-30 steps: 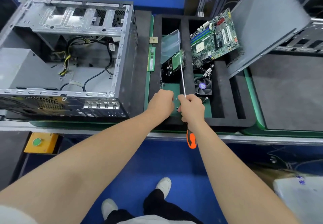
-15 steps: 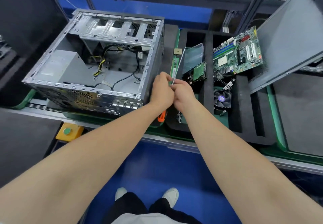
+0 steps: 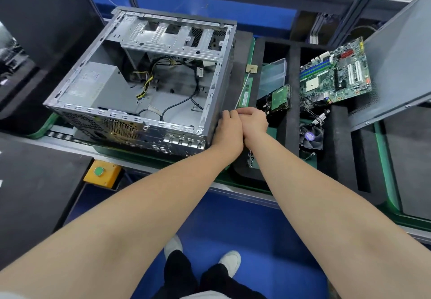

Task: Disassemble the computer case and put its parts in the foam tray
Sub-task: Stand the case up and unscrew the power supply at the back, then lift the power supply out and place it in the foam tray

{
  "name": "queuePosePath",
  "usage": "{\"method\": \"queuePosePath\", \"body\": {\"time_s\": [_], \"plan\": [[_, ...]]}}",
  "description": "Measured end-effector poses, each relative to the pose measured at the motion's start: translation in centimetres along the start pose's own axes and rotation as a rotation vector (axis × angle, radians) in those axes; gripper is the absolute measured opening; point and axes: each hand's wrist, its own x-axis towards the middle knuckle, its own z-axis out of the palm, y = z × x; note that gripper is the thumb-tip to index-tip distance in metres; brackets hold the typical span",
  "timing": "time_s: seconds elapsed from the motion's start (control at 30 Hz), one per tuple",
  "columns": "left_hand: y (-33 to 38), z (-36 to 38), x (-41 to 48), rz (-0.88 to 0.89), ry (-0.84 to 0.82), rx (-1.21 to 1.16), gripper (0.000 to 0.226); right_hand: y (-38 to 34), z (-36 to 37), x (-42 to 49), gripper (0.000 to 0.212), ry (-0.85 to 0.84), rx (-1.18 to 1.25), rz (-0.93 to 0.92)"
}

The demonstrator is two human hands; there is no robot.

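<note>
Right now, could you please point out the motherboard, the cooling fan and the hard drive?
motherboard (image 3: 335,74): head view, middle of board.
cooling fan (image 3: 309,136): head view, the hub.
hard drive (image 3: 278,98): head view, green circuit side.

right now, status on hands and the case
Left hand and right hand together, both gripping the screwdriver at the computer case corner. Power supply and cables still inside. Motherboard, hard drive, fan in foam tray. No obstruction.

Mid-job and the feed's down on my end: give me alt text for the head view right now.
Left hand and right hand, pressed together, grip a screwdriver whose shaft points away over the RAM stick. The open computer case sits to their left; the foam tray to the right holds a motherboard, hard drive and cooler fan.
</note>
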Motion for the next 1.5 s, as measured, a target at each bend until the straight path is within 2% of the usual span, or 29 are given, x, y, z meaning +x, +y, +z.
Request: {"method": "queuePosePath", "body": {"time_s": [0.17,0.3,0.4,0.5,0.87,0.97,1.03,1.13,1.23,1.37,1.5], "plan": [[-0.1,0.5,0.0,0.028,0.015,0.099,0.048,0.5,-0.6,0.1,0.021,-0.07,0.013,-0.044],[0.2,0.4,0.1,0.017,-0.021,0.082,0.043,0.6,-0.9,0.5,0.022,-0.126,0.061,-0.024],[0.3,0.2,-0.1,0.052,-0.019,0.07,0.051,0.9,-0.9,0.5,0.024,-0.142,0.112,-0.01],[0.4,0.2,-0.2,0.053,-0.016,0.105,0.059,1.0,-1.1,0.5,0.024,-0.145,0.133,-0.004],[1.2,-0.8,-1.0,0.133,-0.013,0.126,0.056,1.0,-2.2,-0.5,0.021,-0.093,0.196,0.033],[2.1,-2.0,-1.3,0.18,-0.036,0.023,0.06,-0.2,-2.6,-1.0,0.023,-0.042,0.221,-0.04],[3.2,-3.3,-1.5,0.2,-0.023,-0.182,0.057,-1.7,-2.7,-1.3,0.023,-0.019,0.276,-0.096],[5.0,-6.0,-1.5,0.131,0.068,-0.537,0.055,-4.7,-2.8,-1.9,0.019,-0.003,0.37,-0.152],[5.7,-9.1,-1.2,0.094,0.137,-0.728,0.049,-7.9,-2.2,-2.9,0.016,-0.009,0.393,-0.213],[2.9,-13.0,-0.4,0.185,0.228,-0.754,0.04,-11.7,0.3,-4.5,0.015,-0.027,0.303,-0.311],[-2.7,-16.5,0.9,0.148,0.271,-0.756,0.033,-13.8,5.0,-7.0,0.012,-0.16,0.293,-0.302]]}}
